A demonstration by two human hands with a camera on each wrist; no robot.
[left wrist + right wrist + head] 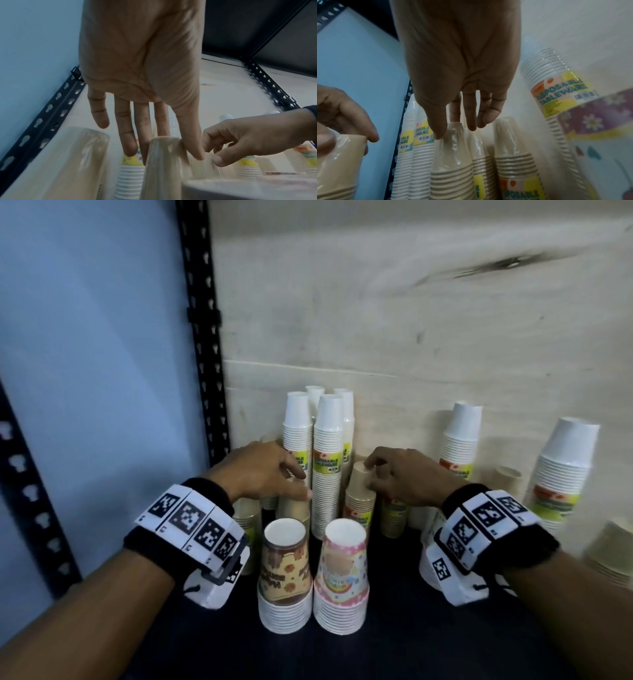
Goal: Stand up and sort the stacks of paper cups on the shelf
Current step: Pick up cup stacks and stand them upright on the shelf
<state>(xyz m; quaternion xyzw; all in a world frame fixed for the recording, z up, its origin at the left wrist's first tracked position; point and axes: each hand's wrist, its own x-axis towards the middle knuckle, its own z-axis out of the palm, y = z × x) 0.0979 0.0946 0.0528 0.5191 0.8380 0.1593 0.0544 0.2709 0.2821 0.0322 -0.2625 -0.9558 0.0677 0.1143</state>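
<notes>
Two wrapped stacks of tan paper cups stand upside down on the dark shelf (pixel 411 638), flanking a tall white stack (pixel 327 460). My left hand (pixel 303 486) pinches the top of the left tan stack (pixel 294 510) between thumb and fingers; the right wrist view shows that grip on the left tan stack (pixel 339 162). My right hand (pixel 371 474) pinches the top of the right tan stack (pixel 358 501), thumb on its near side (pixel 452 155). Both stacks stand upright on the shelf.
In front stand a brown printed stack (pixel 286 570) and a pink printed stack (pixel 340 573). More white stacks (pixel 459 440) (pixel 561 474) and tan cups (pixel 613 546) stand to the right. A black slotted upright (pixel 202 337) bounds the left; a plywood wall closes the back.
</notes>
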